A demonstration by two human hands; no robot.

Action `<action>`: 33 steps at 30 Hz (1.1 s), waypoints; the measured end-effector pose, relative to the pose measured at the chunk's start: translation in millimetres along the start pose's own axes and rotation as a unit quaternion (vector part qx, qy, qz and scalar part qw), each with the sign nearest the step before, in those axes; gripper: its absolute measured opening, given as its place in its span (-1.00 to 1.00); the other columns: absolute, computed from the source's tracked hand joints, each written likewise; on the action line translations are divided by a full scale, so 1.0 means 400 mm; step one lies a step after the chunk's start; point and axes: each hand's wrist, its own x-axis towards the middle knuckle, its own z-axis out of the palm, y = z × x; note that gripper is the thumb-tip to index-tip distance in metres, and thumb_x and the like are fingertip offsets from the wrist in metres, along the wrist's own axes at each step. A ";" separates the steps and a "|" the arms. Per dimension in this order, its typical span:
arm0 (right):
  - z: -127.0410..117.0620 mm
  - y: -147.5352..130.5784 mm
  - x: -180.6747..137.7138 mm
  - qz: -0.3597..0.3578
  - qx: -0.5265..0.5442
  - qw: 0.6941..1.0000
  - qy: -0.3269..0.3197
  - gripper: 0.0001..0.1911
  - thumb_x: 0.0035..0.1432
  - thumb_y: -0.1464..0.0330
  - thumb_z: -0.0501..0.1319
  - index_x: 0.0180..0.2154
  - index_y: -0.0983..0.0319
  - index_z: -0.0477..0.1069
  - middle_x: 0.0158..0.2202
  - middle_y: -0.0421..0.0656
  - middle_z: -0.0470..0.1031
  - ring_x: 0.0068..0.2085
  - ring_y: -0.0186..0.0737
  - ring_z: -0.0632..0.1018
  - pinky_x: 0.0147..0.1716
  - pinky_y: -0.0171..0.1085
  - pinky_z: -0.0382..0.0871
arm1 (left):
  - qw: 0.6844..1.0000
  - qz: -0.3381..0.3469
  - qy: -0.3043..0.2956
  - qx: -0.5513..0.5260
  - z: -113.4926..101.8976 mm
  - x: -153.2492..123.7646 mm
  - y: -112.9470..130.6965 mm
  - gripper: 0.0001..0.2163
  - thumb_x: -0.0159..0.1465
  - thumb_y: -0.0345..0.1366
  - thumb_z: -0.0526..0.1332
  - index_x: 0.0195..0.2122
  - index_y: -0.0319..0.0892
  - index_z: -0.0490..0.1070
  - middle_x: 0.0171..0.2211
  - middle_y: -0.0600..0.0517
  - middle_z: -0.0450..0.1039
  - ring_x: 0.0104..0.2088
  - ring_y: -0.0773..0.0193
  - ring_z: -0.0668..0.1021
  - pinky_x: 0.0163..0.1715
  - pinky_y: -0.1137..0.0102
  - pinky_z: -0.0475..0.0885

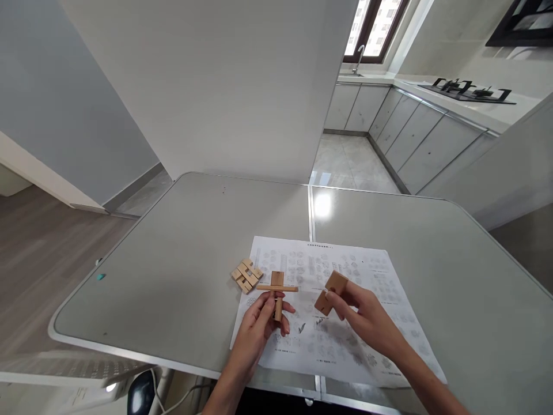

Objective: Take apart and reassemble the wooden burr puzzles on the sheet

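One grey table (207, 230), spread beneath and beyond both sets of fingers. Directly under the fingers: a diagram-covered sheet (380, 276). Left hand (257, 328): thumb and fingers closed around the lower part of a cross-shaped wooden assembly (277, 287), remaining fingers loosely extended past it. Right hand (367, 317): thumb pinched toward the fingers, narrow gap, filled by a pair of wooden blocks (337, 282); whether joined to each other, cannot tell. Just beyond and to the left of the left fingers: a woven-looking block cluster (245, 277), untouched, partly over the paper edge. Between the two sets of fingers, on the paper: two dark pen marks (301, 328). Step in hand, by judgement: fitting of wooden pieces, with support from the left and further pieces presented at the right. Required for the next move, by judgement: firm left support, then alignment of block edges before any pressure.
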 end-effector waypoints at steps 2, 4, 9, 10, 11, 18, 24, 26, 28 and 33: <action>0.009 -0.010 0.005 0.022 0.096 0.995 0.008 -0.47 0.40 -0.13 0.16 -0.31 0.19 0.47 -0.45 -0.17 0.47 -0.47 -0.22 0.45 -0.47 -0.23 0.35 | 1.000 -0.004 0.000 -0.001 -0.002 0.001 -0.003 -0.52 0.30 0.10 0.40 -0.03 -0.25 0.51 -0.18 -0.18 0.65 -0.44 0.29 0.54 -0.36 0.34 0.39; 0.022 -0.018 0.014 0.034 0.167 0.985 0.011 -0.45 0.37 -0.15 0.20 -0.32 0.20 0.49 -0.46 -0.16 0.51 -0.50 -0.23 0.47 -0.47 -0.21 0.40 | 1.000 -0.006 0.000 -0.003 -0.004 0.003 -0.007 -0.52 0.30 0.10 0.41 -0.03 -0.25 0.51 -0.18 -0.17 0.64 -0.44 0.29 0.54 -0.36 0.33 0.40; 0.062 -0.032 0.025 0.057 0.283 0.957 0.011 -0.57 0.28 -0.05 0.38 -0.16 0.17 0.49 -0.48 -0.21 0.55 -0.51 -0.20 0.55 -0.43 -0.18 0.52 | 1.000 -0.008 -0.001 -0.006 -0.012 0.009 -0.017 -0.50 0.28 0.11 0.42 -0.03 -0.24 0.51 -0.21 -0.14 0.62 -0.45 0.29 0.54 -0.34 0.32 0.41; 0.070 -0.033 0.024 0.063 0.304 0.951 0.015 -0.55 0.26 -0.04 0.41 -0.08 0.16 0.47 -0.49 -0.24 0.54 -0.52 -0.20 0.55 -0.44 -0.19 0.52 | 1.000 -0.006 -0.001 -0.006 -0.015 0.010 -0.019 -0.51 0.28 0.11 0.42 -0.04 -0.24 0.51 -0.22 -0.13 0.62 -0.45 0.29 0.54 -0.34 0.32 0.41; 0.079 -0.035 0.023 0.069 0.324 0.943 0.019 -0.52 0.25 -0.03 0.42 -0.01 0.15 0.46 -0.49 -0.25 0.54 -0.52 -0.20 0.55 -0.45 -0.19 0.52 | 1.000 -0.005 -0.001 -0.005 -0.017 0.012 -0.023 -0.52 0.30 0.11 0.41 -0.04 -0.24 0.51 -0.22 -0.12 0.61 -0.45 0.29 0.54 -0.34 0.33 0.41; 0.157 -0.036 0.028 0.113 0.502 0.855 0.067 -0.58 0.19 -0.02 0.48 -0.23 0.19 0.57 -0.29 -0.18 0.55 -0.38 -0.29 0.53 -0.34 -0.27 0.53 | 1.000 0.006 -0.009 -0.003 -0.030 0.018 -0.044 -0.57 0.34 0.07 0.38 -0.05 -0.23 0.51 -0.22 -0.11 0.58 -0.43 0.29 0.51 -0.37 0.34 0.40; 0.207 -0.040 0.032 0.153 0.573 0.803 0.060 -0.65 0.16 0.06 0.52 -0.23 0.20 0.62 -0.22 -0.15 0.59 -0.32 -0.27 0.54 -0.25 -0.27 0.56 | 1.000 0.005 -0.009 -0.011 -0.015 0.008 -0.022 -0.60 0.33 0.06 0.39 -0.13 -0.23 0.51 -0.31 -0.04 0.52 -0.43 0.29 0.48 -0.35 0.34 0.40; 0.218 -0.044 0.029 0.153 0.580 0.798 0.050 -0.65 0.18 0.06 0.51 -0.24 0.21 0.62 -0.25 -0.16 0.58 -0.34 -0.27 0.53 -0.23 -0.26 0.58 | 1.000 0.002 -0.009 -0.018 -0.009 0.006 -0.014 -0.61 0.34 0.04 0.40 -0.12 -0.23 0.52 -0.31 -0.03 0.51 -0.41 0.30 0.48 -0.32 0.35 0.40; 0.228 -0.044 0.026 0.156 0.588 0.792 0.048 -0.66 0.18 0.07 0.51 -0.24 0.20 0.63 -0.28 -0.17 0.56 -0.35 -0.29 0.53 -0.22 -0.27 0.59 | 1.000 0.000 -0.012 -0.025 -0.006 0.007 -0.010 -0.61 0.34 0.04 0.40 -0.10 -0.23 0.53 -0.31 -0.03 0.50 -0.40 0.31 0.47 -0.30 0.35 0.39; 0.246 -0.030 0.021 0.163 0.572 0.799 0.085 -0.67 0.16 0.09 0.52 -0.14 0.13 0.63 -0.20 -0.16 0.58 -0.33 -0.27 0.57 -0.23 -0.26 0.64 | 1.000 0.002 -0.019 -0.024 -0.003 0.010 -0.007 -0.59 0.32 0.07 0.40 -0.16 -0.22 0.51 -0.36 0.01 0.46 -0.44 0.32 0.42 -0.32 0.35 0.35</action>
